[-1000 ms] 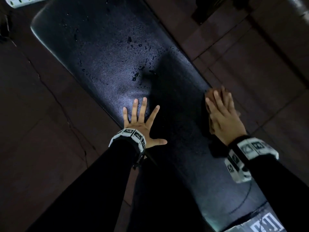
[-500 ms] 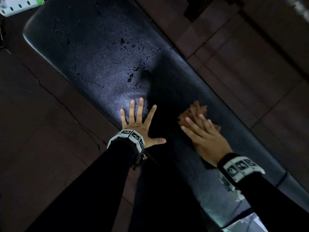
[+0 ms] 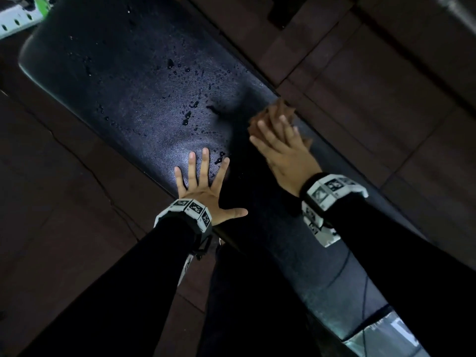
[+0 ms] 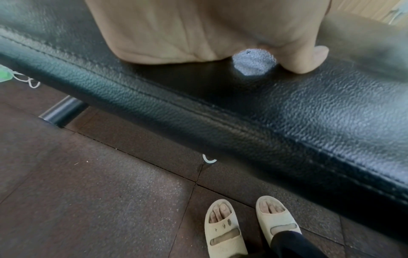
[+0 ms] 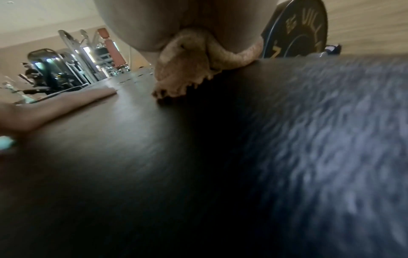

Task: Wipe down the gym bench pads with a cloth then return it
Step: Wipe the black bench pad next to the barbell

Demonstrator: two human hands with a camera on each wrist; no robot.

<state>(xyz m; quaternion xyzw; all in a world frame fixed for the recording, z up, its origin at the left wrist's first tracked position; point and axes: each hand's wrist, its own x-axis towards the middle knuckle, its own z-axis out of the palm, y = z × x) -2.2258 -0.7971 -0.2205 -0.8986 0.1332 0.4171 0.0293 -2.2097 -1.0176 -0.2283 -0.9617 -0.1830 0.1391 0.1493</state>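
Observation:
A long black leather bench pad (image 3: 144, 81) runs diagonally through the head view, with water drops (image 3: 186, 115) across its middle. My left hand (image 3: 203, 181) lies flat on the pad near its left edge, fingers spread and straight. My right hand (image 3: 280, 145) presses a crumpled brown cloth (image 3: 282, 109) against the pad near its right edge, fingers straight over it. In the right wrist view the cloth (image 5: 187, 69) bunches under my palm on the pad (image 5: 198, 174). The left wrist view shows my palm (image 4: 176, 29) on the pad (image 4: 287, 108).
Dark rubber floor tiles (image 3: 64, 189) surround the bench. A white and green object (image 3: 18, 14) lies past the pad's far left corner. A weight plate (image 5: 295, 29) stands beyond the pad. My feet in pale slippers (image 4: 223, 227) stand by the bench. Gym machines (image 5: 73, 57) fill the background.
My right hand slid the cloth from the pad's right edge in toward the middle, then up and back toward the right edge near the drops. The left hand stayed flat.

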